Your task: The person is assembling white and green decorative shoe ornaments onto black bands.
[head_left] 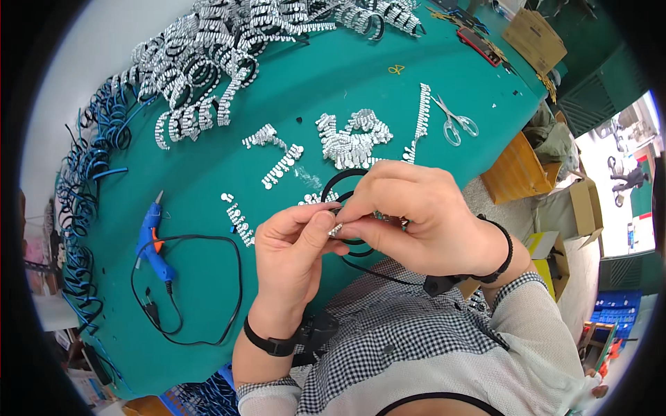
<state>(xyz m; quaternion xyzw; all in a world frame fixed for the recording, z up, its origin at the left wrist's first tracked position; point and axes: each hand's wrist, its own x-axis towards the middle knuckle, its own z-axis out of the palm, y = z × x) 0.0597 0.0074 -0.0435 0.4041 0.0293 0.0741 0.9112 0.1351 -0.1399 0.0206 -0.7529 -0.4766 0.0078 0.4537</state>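
Both of my hands meet over the near edge of the green table. My left hand (295, 239) pinches a black coiled band (338, 176) between thumb and fingers. Across from it, my right hand (416, 215) is closed, its fingertips on the same band. A small glittering silvery piece (336, 229) shows between the fingertips; whether it is fixed to the band cannot be made out. Loops of the band stick out above and below the fingers. Just beyond lie white beaded trim strips (354, 145), one bunched in a heap. My fingers hide part of the band.
A blue glue gun (154, 239) with a looped black cord lies at left. Scissors (454, 121) rest at right beside a long trim strip (423, 114). Black-and-white coils (208, 48) pile up at the back, blue-black coils (80, 201) along the left edge. An orange box (517, 170) stands past the right edge.
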